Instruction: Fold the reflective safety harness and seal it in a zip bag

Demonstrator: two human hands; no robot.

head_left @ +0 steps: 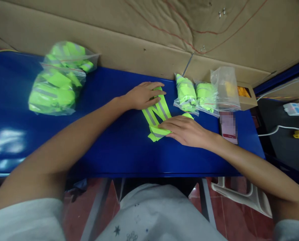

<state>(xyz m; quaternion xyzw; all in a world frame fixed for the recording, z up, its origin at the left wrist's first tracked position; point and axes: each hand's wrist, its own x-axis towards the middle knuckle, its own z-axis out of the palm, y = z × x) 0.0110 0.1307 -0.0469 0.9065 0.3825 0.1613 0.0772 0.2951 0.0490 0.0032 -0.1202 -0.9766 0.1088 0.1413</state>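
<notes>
A neon yellow-green reflective strap [161, 106] with grey stripes lies on the blue table, its two lengths side by side with a gap between them. My left hand [145, 95] rests over the far end, fingers spread and touching the fabric. At the near end, my right hand [185, 130] has its fingers and thumb closed about a folded part of the strap. Another bit of yellow-green fabric [188, 115] shows beyond the right knuckles. The palm hides how the band runs beneath it.
Clear bags of yellow-green straps [52, 92] sit at the left. Two smaller bags [186, 92] [206, 95] stand back right, near an open cardboard box [248, 97]. A phone [228, 127] lies beside my right forearm. A cardboard wall [139, 57] backs the blue table [109, 147].
</notes>
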